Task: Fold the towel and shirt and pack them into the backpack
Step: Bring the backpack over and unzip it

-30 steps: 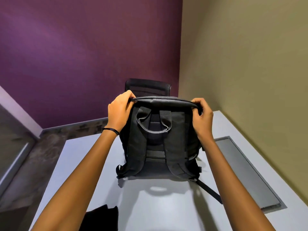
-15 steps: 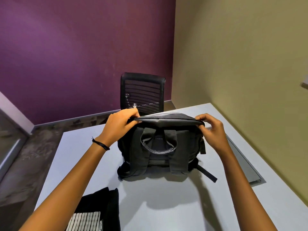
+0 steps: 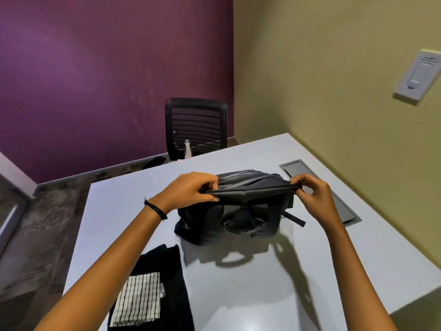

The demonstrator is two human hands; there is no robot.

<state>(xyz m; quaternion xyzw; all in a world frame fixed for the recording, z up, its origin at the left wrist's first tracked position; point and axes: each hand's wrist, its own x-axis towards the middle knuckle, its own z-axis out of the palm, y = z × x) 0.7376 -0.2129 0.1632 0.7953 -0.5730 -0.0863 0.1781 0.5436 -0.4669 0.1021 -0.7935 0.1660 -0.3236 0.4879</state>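
Backpack (image 3: 236, 218), black, sits on the white table (image 3: 274, 295) toward its far edge and a little right of the middle, its strap side facing the camera with a grab loop and two padded shoulder straps in view; one loose strap end trails out to the right on the tabletop. Its top edge is stretched into a flat band between the two hands. Left hand (image 3: 191, 188) pinches the left end of that band with thumb under and fingers over; a thin black wristband (image 3: 155, 209) circles that wrist. Right hand (image 3: 312, 193) pinches the right end, fingertips closed on the fabric. The hands are well apart, one at each end.

At the table's near edge, left of the middle, lies a black folded garment (image 3: 164, 268) with a white, black-striped folded cloth (image 3: 139, 299) on top; whether these are the shirt and the towel cannot be told for sure. No writing can be read on any of them.

A grey cable hatch (image 3: 334, 199) is set into the table by its right edge. A black mesh office chair (image 3: 196, 126) stands beyond the far edge.

Compared with half a second ago, the camera looks down more steeply, the bag appears slumped lower, and more of the striped cloth shows.
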